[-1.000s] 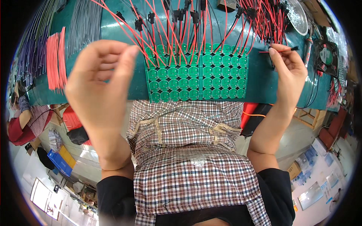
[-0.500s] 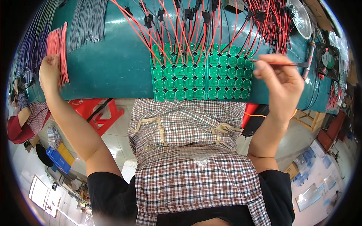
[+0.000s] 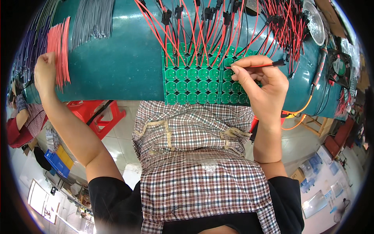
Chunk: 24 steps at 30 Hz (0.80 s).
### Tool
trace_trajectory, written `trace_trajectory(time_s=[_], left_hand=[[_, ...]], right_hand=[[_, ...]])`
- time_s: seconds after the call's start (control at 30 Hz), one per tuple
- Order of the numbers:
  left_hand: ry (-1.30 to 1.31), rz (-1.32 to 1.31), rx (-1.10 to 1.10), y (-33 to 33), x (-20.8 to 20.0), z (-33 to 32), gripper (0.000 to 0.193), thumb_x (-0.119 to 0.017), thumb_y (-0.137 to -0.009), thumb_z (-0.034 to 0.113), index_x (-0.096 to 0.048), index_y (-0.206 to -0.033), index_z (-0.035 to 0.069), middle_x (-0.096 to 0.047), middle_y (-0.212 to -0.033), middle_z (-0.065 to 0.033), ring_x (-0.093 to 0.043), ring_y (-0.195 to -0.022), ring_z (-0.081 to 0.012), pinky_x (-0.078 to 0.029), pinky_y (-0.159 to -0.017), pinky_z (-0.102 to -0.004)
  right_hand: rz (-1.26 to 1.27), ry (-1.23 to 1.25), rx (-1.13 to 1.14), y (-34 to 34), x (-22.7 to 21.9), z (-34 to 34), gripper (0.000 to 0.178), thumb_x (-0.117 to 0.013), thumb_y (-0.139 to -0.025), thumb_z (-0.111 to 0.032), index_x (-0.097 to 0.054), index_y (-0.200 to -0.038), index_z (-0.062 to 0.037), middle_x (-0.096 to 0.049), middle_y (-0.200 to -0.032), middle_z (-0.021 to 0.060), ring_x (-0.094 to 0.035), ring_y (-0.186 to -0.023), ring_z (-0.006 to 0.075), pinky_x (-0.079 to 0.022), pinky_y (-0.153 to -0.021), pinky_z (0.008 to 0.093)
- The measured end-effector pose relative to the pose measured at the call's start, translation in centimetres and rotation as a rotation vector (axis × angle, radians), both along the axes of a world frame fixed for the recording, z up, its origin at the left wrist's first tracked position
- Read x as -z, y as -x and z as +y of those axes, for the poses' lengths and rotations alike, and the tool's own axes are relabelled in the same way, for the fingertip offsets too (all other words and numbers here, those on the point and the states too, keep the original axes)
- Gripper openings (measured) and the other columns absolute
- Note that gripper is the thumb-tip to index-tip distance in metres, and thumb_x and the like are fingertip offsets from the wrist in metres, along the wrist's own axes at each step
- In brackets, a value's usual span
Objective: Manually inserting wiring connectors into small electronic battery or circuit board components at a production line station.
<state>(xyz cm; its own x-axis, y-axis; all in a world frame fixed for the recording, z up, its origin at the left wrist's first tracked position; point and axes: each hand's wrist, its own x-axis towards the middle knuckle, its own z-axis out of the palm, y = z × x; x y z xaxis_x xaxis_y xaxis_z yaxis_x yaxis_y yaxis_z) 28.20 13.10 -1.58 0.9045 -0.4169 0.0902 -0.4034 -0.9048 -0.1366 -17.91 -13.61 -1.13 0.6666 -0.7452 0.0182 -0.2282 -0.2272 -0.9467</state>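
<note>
My right hand [image 3: 267, 84] is closed in a pinch on a red and black wire lead [image 3: 253, 66] with a black plug [image 3: 279, 62] at its right end. It hovers over the right half of a green circuit board panel [image 3: 193, 86], hiding part of it. The lead's bare end points left, over the board. Several similar leads [image 3: 200, 58] reach from the panel's far rows up the table. At the far left, my left hand [image 3: 45, 74] has its fingers curled at the left edge of a bundle of short red wires [image 3: 60, 52]; what lies in them is hidden.
Grey wires [image 3: 93, 19] and dark purple wires [image 3: 33, 46] lie on the green table [image 3: 117, 74]. A soldering iron [image 3: 320, 66] with an orange cable, a small fan [image 3: 339, 66] and a metal dish [image 3: 314, 23] are at the right. A red stool [image 3: 101, 117] stands below; another person [image 3: 27, 121] is left.
My right hand has moved left with the lead, from the panel's right edge to over its right half. My left hand has shifted slightly left, to the edge of the red wires.
</note>
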Motion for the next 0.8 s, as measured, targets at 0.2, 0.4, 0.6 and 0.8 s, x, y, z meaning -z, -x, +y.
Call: trace_trajectory(time_s=[0.2, 0.4, 0.6, 0.8], left_hand=[[0.323, 0.150, 0.145, 2.8, -1.1, -4.0, 0.041, -0.066, -0.090, 0.039, -0.070, -0.110, 0.003, -0.073, -0.096, -0.0135, -0.070, -0.090, -0.0228, -0.051, -0.080, -0.0321], [0.500, 0.447, 0.266, 6.9, 0.5, -11.0, 0.037, -0.072, -0.089, 0.032, -0.071, -0.107, -0.001, -0.072, -0.091, -0.0056, -0.064, -0.079, -0.0101, -0.048, -0.074, -0.0238], [0.512, 0.666, 0.223, 3.3, 2.4, -11.5, 0.034, -0.070, -0.091, 0.032, -0.071, -0.102, 0.001, -0.063, -0.081, 0.0031, -0.052, -0.072, -0.0038, -0.040, -0.065, -0.0198], [0.459, 0.612, 0.166, 4.8, 1.9, -11.8, 0.036, -0.070, -0.089, 0.039, -0.072, -0.100, 0.004, -0.056, -0.075, 0.0067, -0.046, -0.066, -0.0020, -0.034, -0.057, -0.0195]], right_hand=[[-0.010, 0.051, 0.052, -0.2, 0.8, 0.1, 0.010, -0.072, -0.082, 0.007, -0.065, -0.088, 0.0025, -0.068, -0.083, 0.0041, -0.064, -0.064, 0.0058, -0.048, -0.053, 0.0180], [-0.033, 0.126, 0.025, 0.0, 1.4, 0.2, 0.013, -0.072, -0.082, 0.007, -0.064, -0.091, 0.0007, -0.068, -0.083, 0.0030, -0.062, -0.062, 0.0046, -0.046, -0.051, 0.0174], [-0.062, 0.166, 0.006, 0.1, 1.6, 0.4, 0.013, -0.072, -0.082, 0.007, -0.065, -0.091, 0.0012, -0.068, -0.086, 0.0044, -0.061, -0.062, 0.0046, -0.046, -0.051, 0.0175], [-0.076, 0.195, 0.009, 0.1, 1.7, 0.3, 0.015, -0.074, -0.080, 0.007, -0.065, -0.090, 0.0002, -0.068, -0.085, 0.0038, -0.060, -0.062, 0.0042, -0.045, -0.050, 0.0170]])
